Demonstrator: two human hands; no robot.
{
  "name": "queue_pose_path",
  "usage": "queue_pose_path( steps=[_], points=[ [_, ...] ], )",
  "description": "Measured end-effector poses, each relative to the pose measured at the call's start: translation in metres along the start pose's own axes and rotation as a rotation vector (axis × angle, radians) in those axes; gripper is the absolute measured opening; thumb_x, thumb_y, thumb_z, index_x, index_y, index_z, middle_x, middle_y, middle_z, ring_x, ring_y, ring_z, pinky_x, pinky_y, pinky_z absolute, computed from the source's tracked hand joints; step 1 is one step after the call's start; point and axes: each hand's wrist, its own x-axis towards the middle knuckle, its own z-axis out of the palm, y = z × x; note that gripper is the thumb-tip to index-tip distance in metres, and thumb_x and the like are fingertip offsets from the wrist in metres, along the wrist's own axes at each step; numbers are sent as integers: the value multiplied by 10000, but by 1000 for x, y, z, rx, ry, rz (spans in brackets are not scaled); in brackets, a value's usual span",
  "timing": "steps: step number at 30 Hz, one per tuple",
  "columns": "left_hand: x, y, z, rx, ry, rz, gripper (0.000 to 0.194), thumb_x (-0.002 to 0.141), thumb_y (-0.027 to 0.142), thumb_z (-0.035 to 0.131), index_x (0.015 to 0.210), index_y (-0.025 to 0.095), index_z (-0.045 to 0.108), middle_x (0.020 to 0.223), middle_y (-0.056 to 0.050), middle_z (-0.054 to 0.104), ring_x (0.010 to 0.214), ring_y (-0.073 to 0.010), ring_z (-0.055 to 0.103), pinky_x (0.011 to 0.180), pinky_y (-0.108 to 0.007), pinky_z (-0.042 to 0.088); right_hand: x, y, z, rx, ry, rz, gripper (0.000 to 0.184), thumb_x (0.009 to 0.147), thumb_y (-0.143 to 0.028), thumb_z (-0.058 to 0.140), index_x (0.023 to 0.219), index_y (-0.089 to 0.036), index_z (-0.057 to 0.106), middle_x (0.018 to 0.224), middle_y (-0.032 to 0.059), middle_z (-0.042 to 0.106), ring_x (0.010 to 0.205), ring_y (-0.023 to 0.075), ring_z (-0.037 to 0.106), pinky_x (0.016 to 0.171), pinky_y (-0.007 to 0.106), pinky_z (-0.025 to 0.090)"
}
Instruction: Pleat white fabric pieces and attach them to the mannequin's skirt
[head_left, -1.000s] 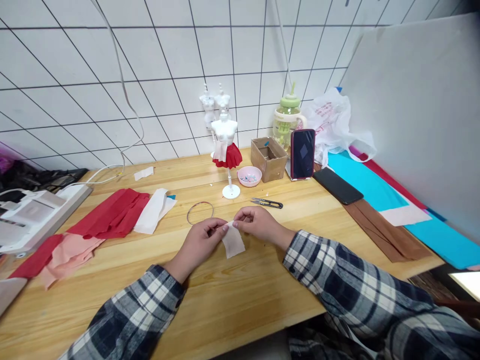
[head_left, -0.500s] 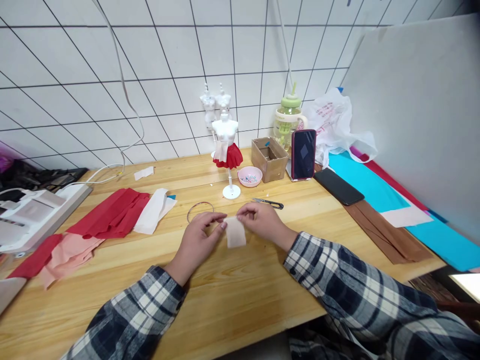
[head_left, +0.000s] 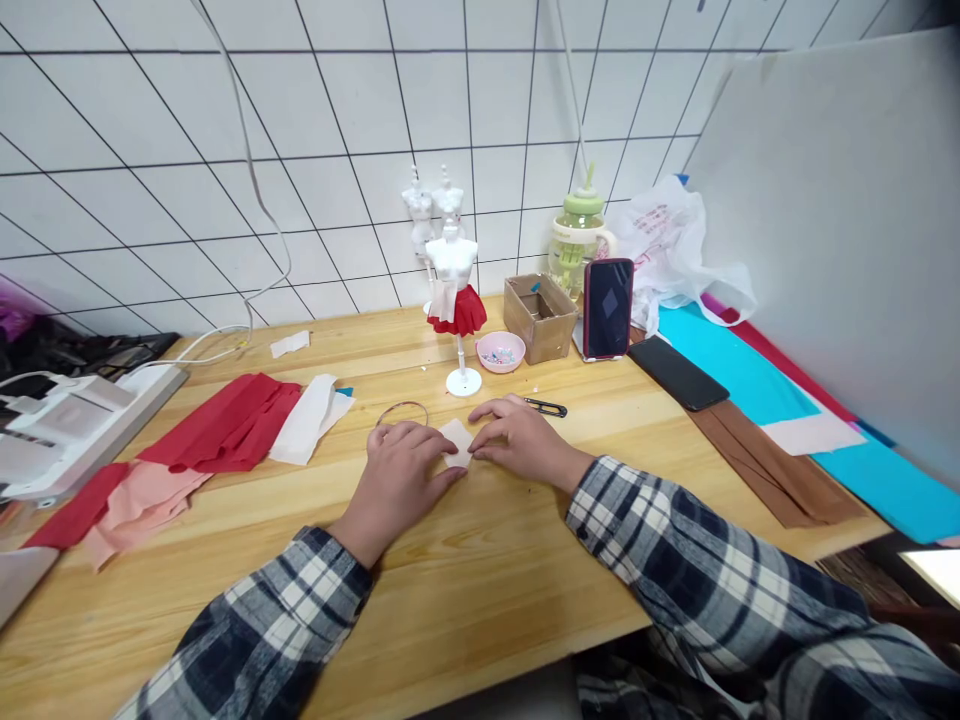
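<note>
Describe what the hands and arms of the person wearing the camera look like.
Both arms wear long plaid sleeves in dark navy or black, grey and off-white, loose and creased, with a cuff at each wrist. The left hand and the right hand are bare: no gloves, and no rings or watch show. Finer markings are too small to tell.

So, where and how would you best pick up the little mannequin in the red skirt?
I'd pinch the thin pole of the mannequin, between skirt and round base, coming from the front left. The upright pole is slim and bare there; the pink dish crowds the right, and two more mannequins stand behind.
</note>
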Motion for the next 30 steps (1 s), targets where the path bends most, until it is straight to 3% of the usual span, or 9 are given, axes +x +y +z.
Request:
queue_pose_path(
  steps=[2,5,12,17,23,30],
  points=[
    [-1,2,-1,5,-29,-2,203,819,462,684,924,293,721,1005,-27,721,1000,-267,592,914,-476,313,0,4,-1,6,-20,23,54,793,-258,768,842,-271,788,1138,39,677,1017,206,569,924,379,425],
    [-2,7,-4,29,18,-19,283,790,524,691,947,292,731,1041,-49,706,1022,-289,572,905,-485,302,1,6,-3,7,-34,32,63,804,-247,756,854,-268,788,1148,38,679,1013,202,581,943,386,408],
    [0,11,-3,77,-91,0,210,911,350,554,830,263,728,878,-28,727,870,-238,581,834,-476,288,-1,4,-2,26,-98,72,58,807,-233,746,852,-252,778,1150,36,681,1020,198,587,965,382,390],
    [0,10,-2,107,-106,32,239,914,323,524,813,252,729,843,-40,724,848,-246,578,851,-500,287,-1,-7,-8,10,-105,78,314,732,-282,806,1035,-238,735,1131,41,658,1039,205,561,946,356,409],
    [1,11,-1,117,-96,45,255,915,320,511,795,250,724,824,-56,715,854,-257,577,895,-516,284,-1,-14,-9,-71,-144,78,72,776,-230,755,848,-224,763,972,32,668,930,186,557,901,345,397],
    [1,9,-2,65,-105,17,193,901,321,537,860,258,715,886,-45,722,884,-256,582,888,-498,280,-1,-11,-6,-39,-148,131,37,775,-190,731,795,-206,758,929,34,680,903,172,583,879,324,415]
  ],
)
